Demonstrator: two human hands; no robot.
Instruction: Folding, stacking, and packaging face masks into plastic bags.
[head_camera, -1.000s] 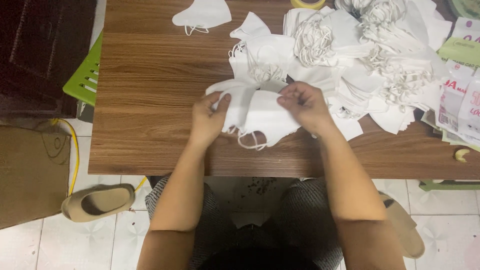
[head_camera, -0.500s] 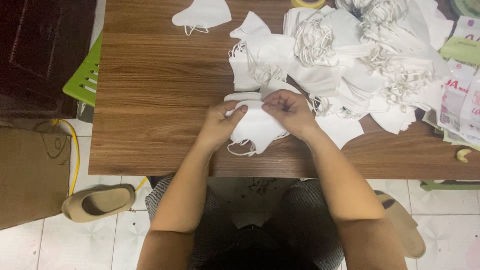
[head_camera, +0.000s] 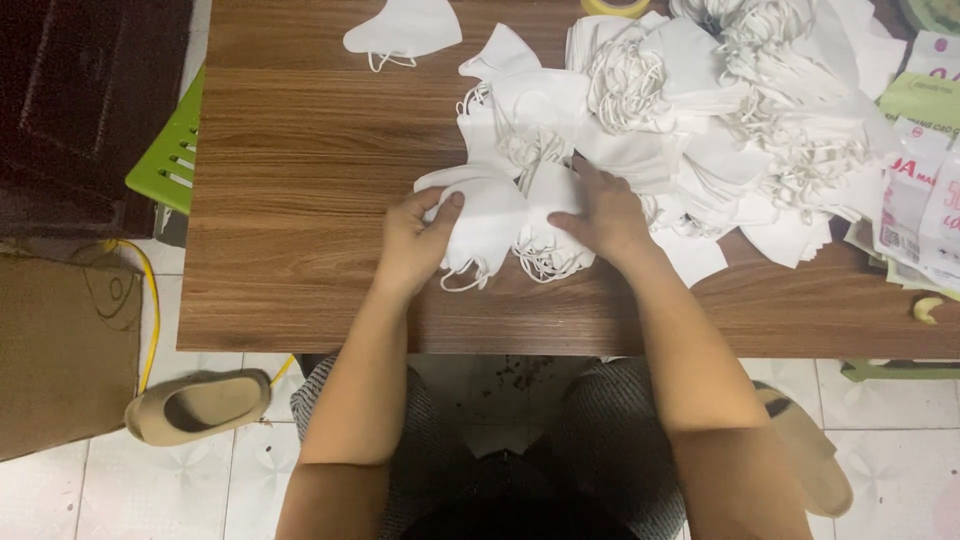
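One mask (head_camera: 487, 222) is gripped by the left hand (head_camera: 412, 243) and another (head_camera: 553, 225) pinned under flat right-hand (head_camera: 603, 213) fingers, beside the large unsorted pile (head_camera: 740, 120).

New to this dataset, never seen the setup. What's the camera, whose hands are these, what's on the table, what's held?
No machine here: a seated person works with bare hands. The single picture comes from a camera on their head, looking down. The left hand grips a white mask on the wooden table; the right hand presses on a second mask beside it. Behind lies a pile of masks with looped ear cords, and one lone mask at the far edge. Printed packets sit at the right.
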